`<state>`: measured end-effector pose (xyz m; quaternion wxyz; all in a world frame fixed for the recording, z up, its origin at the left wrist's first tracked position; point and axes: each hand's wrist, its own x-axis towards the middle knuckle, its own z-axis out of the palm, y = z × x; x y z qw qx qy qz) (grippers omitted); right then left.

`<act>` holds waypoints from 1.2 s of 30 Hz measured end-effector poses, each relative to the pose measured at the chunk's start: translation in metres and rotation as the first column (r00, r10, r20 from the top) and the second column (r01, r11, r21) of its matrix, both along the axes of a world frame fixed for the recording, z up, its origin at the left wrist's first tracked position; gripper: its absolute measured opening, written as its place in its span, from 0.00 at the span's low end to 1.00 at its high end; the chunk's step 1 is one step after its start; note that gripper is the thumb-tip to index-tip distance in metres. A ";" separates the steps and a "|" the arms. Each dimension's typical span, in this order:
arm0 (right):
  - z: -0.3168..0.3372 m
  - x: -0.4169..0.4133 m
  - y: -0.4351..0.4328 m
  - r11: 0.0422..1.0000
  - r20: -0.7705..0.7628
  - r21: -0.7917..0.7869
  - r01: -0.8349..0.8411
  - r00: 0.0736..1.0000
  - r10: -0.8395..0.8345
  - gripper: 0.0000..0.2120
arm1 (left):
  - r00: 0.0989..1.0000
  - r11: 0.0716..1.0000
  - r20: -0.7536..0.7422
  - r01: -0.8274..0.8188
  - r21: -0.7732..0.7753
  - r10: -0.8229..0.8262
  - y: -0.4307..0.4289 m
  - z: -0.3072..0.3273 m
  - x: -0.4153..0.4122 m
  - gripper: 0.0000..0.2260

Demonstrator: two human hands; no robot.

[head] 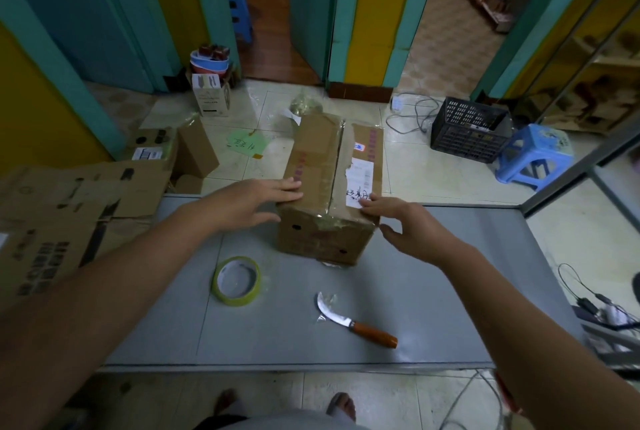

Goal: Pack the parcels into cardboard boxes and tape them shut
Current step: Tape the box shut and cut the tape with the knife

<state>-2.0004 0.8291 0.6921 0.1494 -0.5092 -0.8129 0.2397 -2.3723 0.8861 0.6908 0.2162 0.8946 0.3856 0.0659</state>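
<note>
Both arms are bare and stretched forward, converging toward 12 o'clock. The left forearm (121,277) comes in from 8 o'clock and rises toward 2 o'clock. Its wrist is nearly straight, and the left hand (252,202) lies palm down, with straight fingers (289,185) close together pointing to 3 o'clock and the thumb spread below them. The right forearm (519,318) comes in from 4 o'clock and runs toward 10 o'clock. The right hand (407,225) is relaxed, fingers extended toward 10 o'clock, thumb (389,230) held apart beneath them. The two hands face each other, well apart.
</note>
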 end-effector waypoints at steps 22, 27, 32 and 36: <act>-0.037 -0.054 -0.026 0.936 -0.159 0.195 0.292 0.951 -0.264 0.21 | 0.965 0.981 0.256 -0.105 0.164 0.060 -0.003 -0.032 0.007 0.21; -0.050 -0.079 -0.016 0.816 -0.176 0.333 0.472 0.881 -0.438 0.16 | 0.951 0.921 0.278 -0.225 0.318 0.136 -0.012 -0.028 0.042 0.20; -0.076 -0.077 -0.015 0.751 -0.089 0.528 0.396 0.905 -0.415 0.15 | 0.921 0.872 0.357 -0.297 0.388 0.155 -0.021 -0.053 0.048 0.16; -0.066 -0.085 -0.015 0.766 -0.076 0.493 0.412 0.898 -0.434 0.17 | 0.923 0.856 0.341 -0.316 0.409 0.178 -0.022 -0.043 0.048 0.19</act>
